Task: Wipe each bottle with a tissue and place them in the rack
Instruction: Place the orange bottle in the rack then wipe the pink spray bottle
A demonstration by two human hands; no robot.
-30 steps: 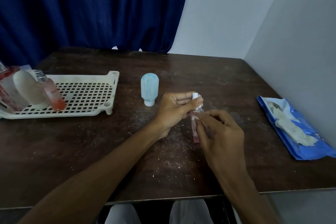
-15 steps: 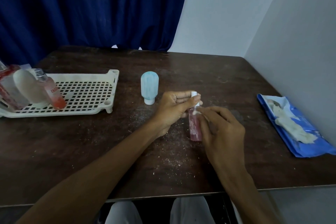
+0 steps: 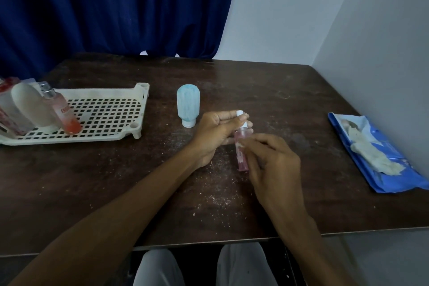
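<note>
My left hand (image 3: 219, 133) grips the white cap end of a slim pink bottle (image 3: 241, 155) above the middle of the table. My right hand (image 3: 271, 165) pinches a small piece of tissue (image 3: 240, 145) against the bottle's side. A pale blue bottle (image 3: 188, 105) stands cap-down on the table just left of my hands. The white perforated rack (image 3: 104, 116) sits at the left and holds an orange-pink spray bottle (image 3: 60, 109), a frosted white bottle (image 3: 30, 107) and a clear red-marked bottle (image 3: 7, 109).
A blue tissue pack (image 3: 380, 158) lies open at the right edge by the white wall, with crumpled tissue on it. Specks of dust cover the dark wooden table (image 3: 267, 90). A blue curtain hangs behind. My knees show below the table's front edge.
My right hand has slid the tissue along the pink bottle, so more of its pink body shows. My left hand keeps its hold on the cap end.
</note>
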